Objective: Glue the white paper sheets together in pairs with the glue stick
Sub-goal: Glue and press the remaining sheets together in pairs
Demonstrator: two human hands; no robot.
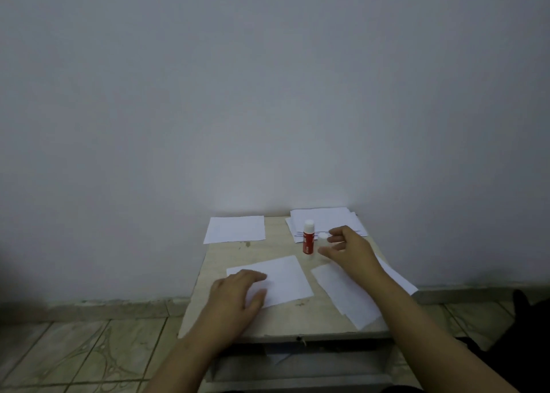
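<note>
Left hand (238, 293): nearest the camera with its forearm – palm down, fingers straight and together, pressing flat on the near left corner of the middle sheet.
Middle sheet (285, 279): white paper lying flat on the table just ahead of the person, turned a little so its corners point away and to the right; no writing can be made out.
Far left sheets (235, 229): white paper lying flat at the table's far left corner, the far edge near the wall; faint lines show but nothing legible.
Table (253, 321): small, pale top with a few dark specks, standing against a plain wall.
Glue stick (308, 237): upright near the far right of the table, long axis vertical, white end up, red body below; its label is too blurred to read.
White cap (323, 236): small round piece just right of the glue stick, at the right hand's fingertips; whether it is pinched cannot be told.
Right hand (346, 249): raised just right of the glue stick, fingers loosely spread toward it – not touching the stick.
Far right stack (324, 218): loose white sheets fanned behind the glue stick.
Right sheets (348, 297): white paper lying slanted under the right forearm.
Floor (74, 354): patterned pale tiles.
</note>
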